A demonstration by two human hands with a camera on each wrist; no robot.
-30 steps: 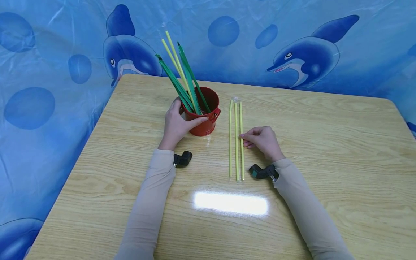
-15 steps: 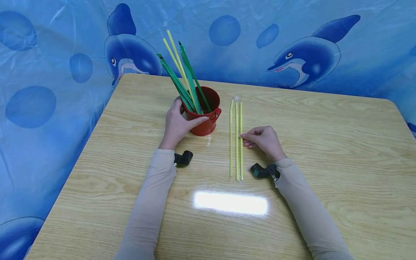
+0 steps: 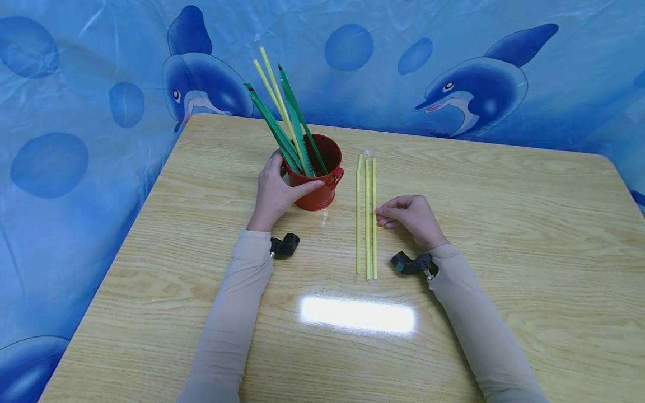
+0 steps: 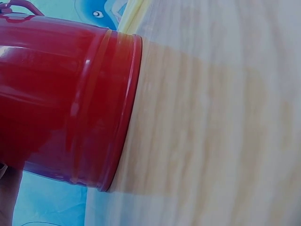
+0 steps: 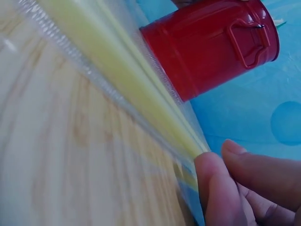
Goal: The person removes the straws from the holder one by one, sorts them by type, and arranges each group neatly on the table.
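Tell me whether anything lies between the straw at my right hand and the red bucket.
Yes: two other yellow straws, flat on the table, lie between that straw and the red bucket.

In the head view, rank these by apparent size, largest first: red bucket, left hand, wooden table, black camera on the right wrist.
1. Wooden table
2. Red bucket and left hand: too alike to rank, since the hand partly covers the bucket
3. Black camera
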